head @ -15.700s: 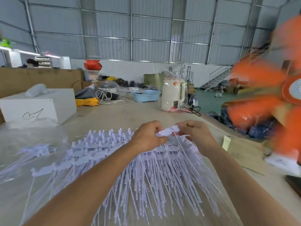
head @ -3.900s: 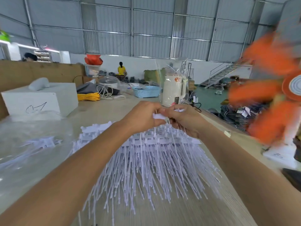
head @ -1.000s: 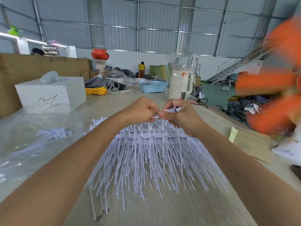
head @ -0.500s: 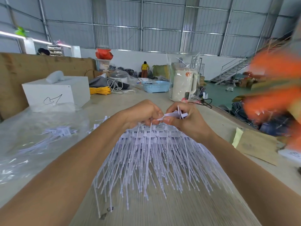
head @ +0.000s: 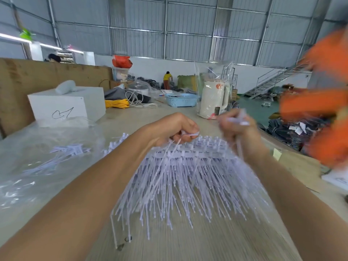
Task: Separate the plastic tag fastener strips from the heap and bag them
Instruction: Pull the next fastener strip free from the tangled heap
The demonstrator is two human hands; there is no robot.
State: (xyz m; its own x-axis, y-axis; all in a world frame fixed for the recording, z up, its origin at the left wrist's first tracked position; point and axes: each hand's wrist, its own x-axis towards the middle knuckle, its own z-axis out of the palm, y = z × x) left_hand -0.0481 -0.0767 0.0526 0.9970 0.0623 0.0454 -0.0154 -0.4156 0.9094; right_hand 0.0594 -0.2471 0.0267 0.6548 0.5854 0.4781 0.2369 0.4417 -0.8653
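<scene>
A heap of white plastic tag fastener strips (head: 190,178) lies on the table in front of me, thin tails pointing toward me. My left hand (head: 177,129) grips the head end of a strip at the heap's far edge. My right hand (head: 239,129), blurred by motion, is raised a little to the right and holds a separated strip (head: 238,120) whose tails hang down past the wrist. A clear plastic bag (head: 37,166) with a few strips (head: 64,153) inside lies at the left.
A white box (head: 66,106) stands at the back left. A white kettle in plastic wrap (head: 213,98) and a blue basket (head: 181,99) sit further back. A spinning orange fan (head: 323,102) blurs at the right. Cardboard (head: 295,162) lies on the right table edge.
My hands have pulled apart: the right hand moved right and up with a strip torn free, while the left stays on the heap's edge.
</scene>
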